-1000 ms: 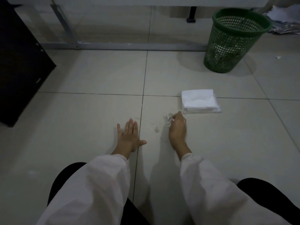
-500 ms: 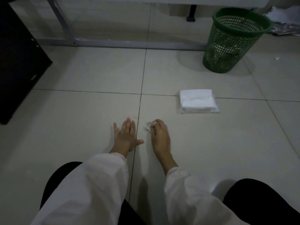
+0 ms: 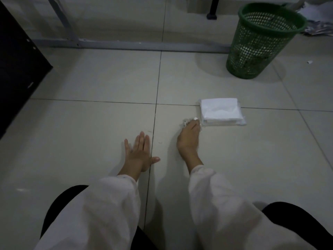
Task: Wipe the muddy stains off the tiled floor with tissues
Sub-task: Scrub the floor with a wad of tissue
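Right hand [image 3: 188, 139] of yours pressing crumpled white tissue [image 3: 187, 122] onto pale tiled floor [image 3: 90, 127] beside white tissue pack [image 3: 221, 111], left hand [image 3: 139, 154] flat, fingers spread, holding nothing

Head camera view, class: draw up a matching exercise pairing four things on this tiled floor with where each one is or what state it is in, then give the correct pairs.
Things
1. green plastic mesh wastebasket
2. white pack of tissues
3. crumpled white tissue
4. left hand

Places or states
A. flat on the tile, palm down, holding nothing
B. pressed to the floor under the right hand
C. standing upright at the far right
D. lying flat just beyond the right hand's fingers

Pairs: 1-C, 2-D, 3-B, 4-A
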